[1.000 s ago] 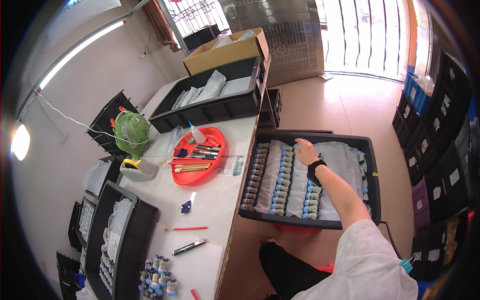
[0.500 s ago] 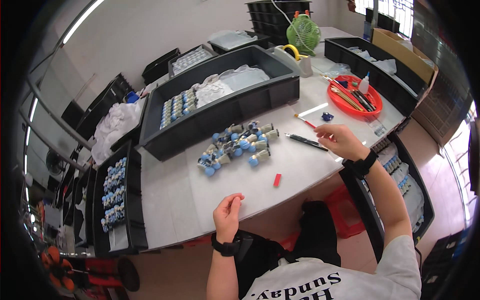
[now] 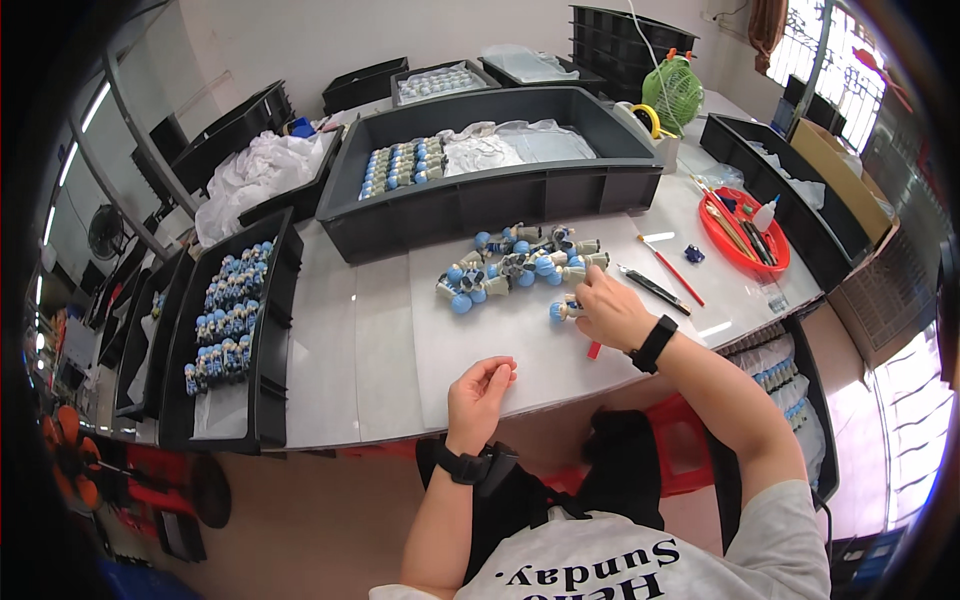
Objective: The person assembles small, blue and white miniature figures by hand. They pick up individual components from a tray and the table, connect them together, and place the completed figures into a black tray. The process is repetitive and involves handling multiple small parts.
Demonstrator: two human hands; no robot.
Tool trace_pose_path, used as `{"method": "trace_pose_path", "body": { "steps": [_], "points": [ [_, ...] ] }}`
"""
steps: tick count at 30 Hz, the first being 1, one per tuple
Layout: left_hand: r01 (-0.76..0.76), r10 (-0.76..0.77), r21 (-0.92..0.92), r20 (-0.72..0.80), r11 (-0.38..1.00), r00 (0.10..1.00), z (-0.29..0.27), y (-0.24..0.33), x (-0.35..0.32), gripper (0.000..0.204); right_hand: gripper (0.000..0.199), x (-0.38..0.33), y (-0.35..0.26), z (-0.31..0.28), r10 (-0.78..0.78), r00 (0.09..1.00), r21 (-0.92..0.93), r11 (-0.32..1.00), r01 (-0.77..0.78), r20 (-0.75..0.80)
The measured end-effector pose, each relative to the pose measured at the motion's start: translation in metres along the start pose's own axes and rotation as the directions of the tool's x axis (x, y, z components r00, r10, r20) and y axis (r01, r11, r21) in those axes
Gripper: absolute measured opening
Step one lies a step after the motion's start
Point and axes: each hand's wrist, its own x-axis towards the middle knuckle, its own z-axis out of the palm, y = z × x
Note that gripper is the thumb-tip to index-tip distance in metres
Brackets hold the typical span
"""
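My right hand [image 3: 612,315] is closed on a small blue-haired figurine [image 3: 560,311] lying at the near right of the pile; the palm hides part of it. Just below that hand a small red block [image 3: 594,351] shows in part. Over the table's near edge, my left hand [image 3: 480,400] has thumb and forefinger pressed together, and whatever may be between them is too small to tell. Beyond both hands lies a loose pile of blue-haired figurines [image 3: 515,265]. A black craft knife [image 3: 655,290] and a red-handled paintbrush [image 3: 672,270] rest right of the pile.
A large black bin [image 3: 490,195] with rows of figurines and white cloth stands behind the pile. At right, a red round tray [image 3: 745,262] holds brushes and a bottle. Another black bin of figurines [image 3: 285,340] sits left. A green fan [image 3: 672,92] stands at the back.
My right hand has moved left from beside the craft knife and taken hold of a figurine, partly covering the red block. The left hand keeps its pinch. The view has shifted.
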Motion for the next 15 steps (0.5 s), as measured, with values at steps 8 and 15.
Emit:
{"method": "trace_pose_path", "body": {
  "steps": [8, 15],
  "points": [
    [-0.01, 0.015, -0.072, 0.067, 0.997, 0.998, 0.001, 0.002, -0.001, 0.025, 0.022, -0.035, -0.075, -0.019, 0.155, 0.987, 0.55, 0.828, -0.11, -0.036],
    [0.024, -0.021, -0.219, 0.013, 0.975, 1.0, -0.014, -0.002, 0.004, 0.028, 0.025, -0.036, -0.087, 0.019, 0.012, 0.995, 0.868, 0.49, 0.084, -0.102]
  ]
}}
